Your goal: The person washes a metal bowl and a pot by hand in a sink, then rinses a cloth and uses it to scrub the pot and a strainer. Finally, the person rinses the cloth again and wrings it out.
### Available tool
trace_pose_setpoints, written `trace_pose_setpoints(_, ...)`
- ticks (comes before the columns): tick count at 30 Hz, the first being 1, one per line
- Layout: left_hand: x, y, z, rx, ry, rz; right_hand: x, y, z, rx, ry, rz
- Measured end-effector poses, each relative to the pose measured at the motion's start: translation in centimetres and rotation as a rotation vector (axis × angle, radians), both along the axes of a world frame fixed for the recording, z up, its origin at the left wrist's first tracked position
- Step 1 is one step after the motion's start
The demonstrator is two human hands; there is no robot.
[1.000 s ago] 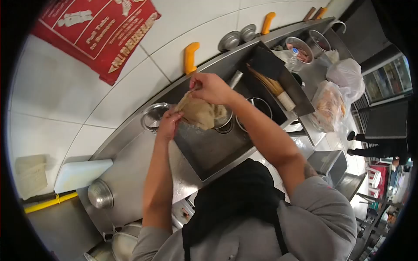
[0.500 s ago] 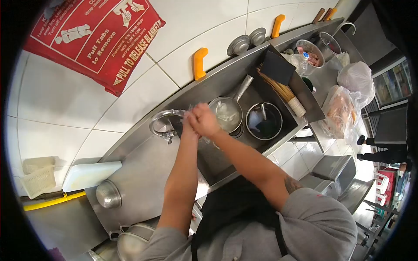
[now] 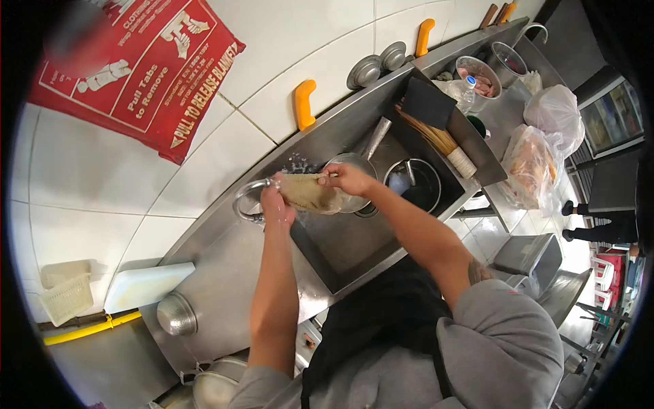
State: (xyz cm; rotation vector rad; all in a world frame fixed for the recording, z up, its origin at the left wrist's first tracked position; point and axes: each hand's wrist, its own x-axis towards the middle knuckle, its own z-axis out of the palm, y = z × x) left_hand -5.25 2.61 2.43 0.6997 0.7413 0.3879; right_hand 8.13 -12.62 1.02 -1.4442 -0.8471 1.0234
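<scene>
A beige, wet-looking cloth (image 3: pixel 308 193) is stretched between my two hands over the sink, beneath the curved tap (image 3: pixel 253 192). My left hand (image 3: pixel 276 204) grips its left end, right by the spout. With fingers pinched on its upper right edge, my right hand (image 3: pixel 349 180) holds the other side. Water splashes behind the cloth. A long-handled pan (image 3: pixel 377 140) sits in the sink just beyond my right hand, partly hidden by it. Beside that pan stands a round metal pot (image 3: pixel 430 199) with a utensil in it.
Bundled wooden sticks (image 3: pixel 436 140) lie in a metal tray to the right of the sink. Farther along are a bowl of meat (image 3: pixel 485 83) and plastic bags (image 3: pixel 535 163). An upturned metal bowl (image 3: pixel 178 315) and a white board (image 3: pixel 146 283) stand left. Another person's legs (image 3: pixel 596 221) show far right.
My hands were clasped together near the tap. Now they have come apart, the right one moving rightward, and the beige cloth is spread open between them.
</scene>
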Motion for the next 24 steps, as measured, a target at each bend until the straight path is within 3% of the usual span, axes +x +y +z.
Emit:
trace_pose_setpoints(1, 0.7, -0.3, -0.4, -0.193, 0.061, 0.113, -1.2, -0.3, -0.7, 0.161, 0.242, -0.136)
trace_pose_setpoints(2, 0.8, -0.6, -1.7, -0.244, -0.073, 0.033, -2.7, 1.1, -1.0, 0.214, 0.352, -0.206)
trace_pose_setpoints(4, 0.8, 0.8, -9.3, 0.023, -0.184, -0.104, -6.6, 3.3, 2.5, 0.252, 0.129, -0.390)
trace_pose_setpoints(6, 0.8, 0.9, -10.3, 0.097, -0.191, -0.150, -7.6, 4.7, 3.7, 0.248, -0.161, -0.518)
trace_pose_setpoints(8, 1.5, -1.5, -4.4, -0.032, -0.103, -0.112, -6.2, 5.3, 3.2, 0.190, -0.529, -0.595)
trace_pose_setpoints(9, 1.9, -2.6, -1.3, -0.098, -0.063, -0.093, -5.0, 5.2, 3.1, 0.164, -0.491, -0.544)
trace_pose_setpoints(10, 1.3, -2.6, 1.1, 0.102, 0.182, -0.247, -3.8, 5.1, 3.1, 0.136, -0.451, -0.493)
trace_pose_setpoints(13, -1.2, -2.0, 2.1, 0.608, 0.166, -0.502, -2.4, 4.4, 3.8, 0.078, -0.319, -0.239)
trace_pose_setpoints(14, -1.6, -0.3, 1.3, 0.815, 0.281, -0.630, -2.5, 4.1, 4.7, 0.056, -0.298, -0.187)
trace_pose_setpoints(16, -2.2, 2.3, 0.3, 0.700, 0.143, -0.528, -1.8, 3.7, 4.8, 0.077, -0.405, -0.127)
trace_pose_setpoints(18, -2.3, 1.8, 1.5, 0.622, 0.063, -0.474, -1.0, 2.2, 3.7, -0.089, -0.446, 0.027)
trace_pose_setpoints(19, -2.2, 1.1, 1.2, 0.449, 0.018, -0.366, -0.6, 1.2, 3.1, -0.177, -0.464, 0.099)
trace_pose_setpoints(20, -2.3, 0.6, 0.9, 0.277, -0.023, -0.262, -0.2, 0.4, 1.4, -0.158, -0.241, 0.091)
trace_pose_setpoints(21, -2.4, 0.2, 0.6, 0.110, -0.062, -0.158, -0.9, 0.6, -0.1, -0.010, -0.084, -0.068)
trace_pose_setpoints(23, -1.5, 1.7, -6.3, -0.137, -0.063, -0.099, -3.9, 2.6, -1.9, 0.303, 0.233, -0.370)
trace_pose_setpoints(24, -1.1, 1.8, -9.2, -0.198, -0.092, -0.071, -5.4, 3.5, -1.1, 0.292, 0.177, -0.396)
